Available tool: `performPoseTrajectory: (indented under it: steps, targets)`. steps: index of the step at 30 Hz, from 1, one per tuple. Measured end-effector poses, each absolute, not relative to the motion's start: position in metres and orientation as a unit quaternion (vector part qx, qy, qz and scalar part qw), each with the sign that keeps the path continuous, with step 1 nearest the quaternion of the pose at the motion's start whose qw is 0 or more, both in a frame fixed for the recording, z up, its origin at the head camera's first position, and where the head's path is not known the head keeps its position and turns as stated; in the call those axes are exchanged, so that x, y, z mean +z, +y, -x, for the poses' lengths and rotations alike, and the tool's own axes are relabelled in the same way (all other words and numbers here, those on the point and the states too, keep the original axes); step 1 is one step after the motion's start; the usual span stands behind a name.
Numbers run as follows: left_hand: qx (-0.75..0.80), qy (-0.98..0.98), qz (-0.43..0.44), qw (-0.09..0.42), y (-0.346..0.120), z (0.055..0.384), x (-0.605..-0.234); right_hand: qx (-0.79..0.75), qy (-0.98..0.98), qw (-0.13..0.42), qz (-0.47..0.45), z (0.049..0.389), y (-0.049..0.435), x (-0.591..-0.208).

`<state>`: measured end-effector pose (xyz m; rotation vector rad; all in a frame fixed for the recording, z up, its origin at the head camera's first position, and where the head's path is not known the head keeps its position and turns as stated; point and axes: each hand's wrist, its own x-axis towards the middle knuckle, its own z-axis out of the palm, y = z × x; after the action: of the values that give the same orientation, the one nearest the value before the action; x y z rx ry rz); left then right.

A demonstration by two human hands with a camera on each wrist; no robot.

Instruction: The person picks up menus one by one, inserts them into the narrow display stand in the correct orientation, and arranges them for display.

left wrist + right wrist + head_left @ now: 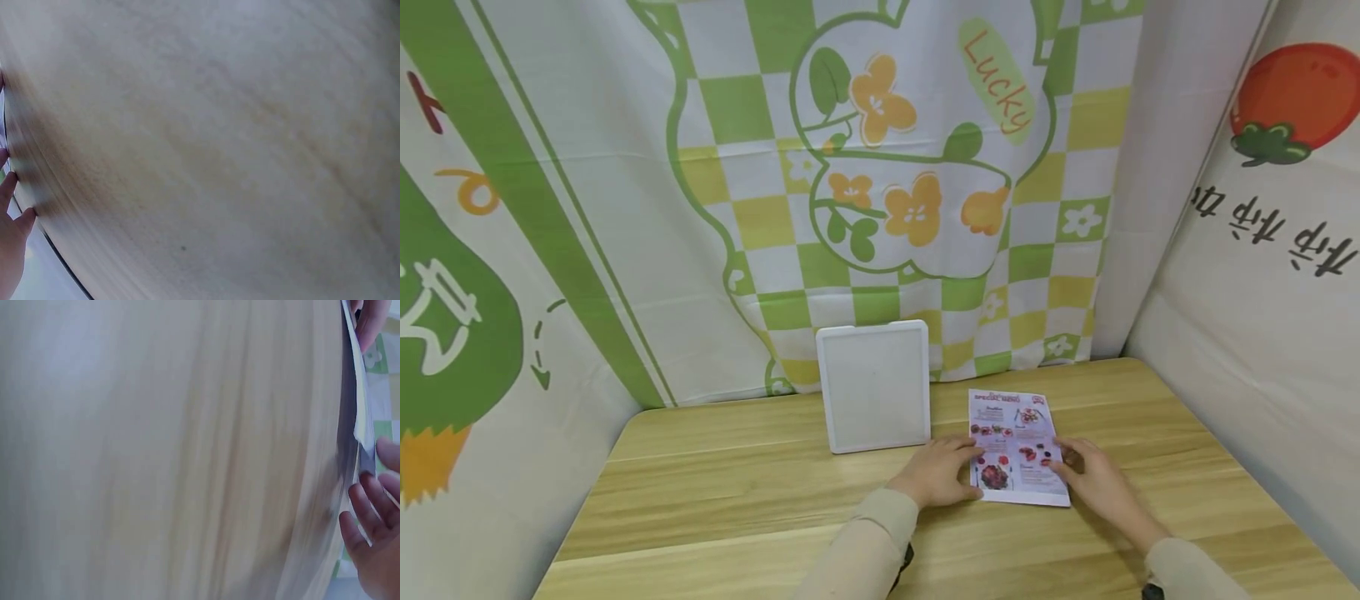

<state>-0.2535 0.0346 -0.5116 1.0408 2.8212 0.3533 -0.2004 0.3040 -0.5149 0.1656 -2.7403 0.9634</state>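
Menu card point(1011, 437) on the worktop point(722, 492), between the two hands, to the right of a white framed board point(877, 387).
I read "SPECIAL MENU" at the card's top, food pictures below. Left grip point(938, 472): fingers loosely extended, fingertips and thumb at the card's left edge. Right grip point(1101, 482): thumb and fingers pinch the card's right edge. I cannot tell whether the card lies wholly flat. Just beyond the left fingers, the board stands upright on the worktop, pale face toward my head camera. Pale sleeves point(859, 552) cover both forearms. Behind, I note a green-and-yellow checked curtain point(741, 108) marked "Lucky"; at right, a panel with a red fruit print point(1296, 96).
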Motion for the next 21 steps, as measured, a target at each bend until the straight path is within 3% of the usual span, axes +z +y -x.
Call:
performPoseTrajectory:
  steps: [5,15,21]
  targets:
    - [0.122,0.932,-0.338,0.046,0.037,0.253,-0.513,0.357,-0.927,0.117,0.001,0.202,0.296,-0.511]
    - [0.222,0.942,-0.252,0.019,0.045,0.251,-0.513,0.384,-0.914,0.125,0.029,0.2,0.29,-0.505]
    - [0.318,0.924,-0.208,0.033,0.05,0.248,-0.507,0.391,-0.909,0.14,0.035,0.198,0.287,-0.503]
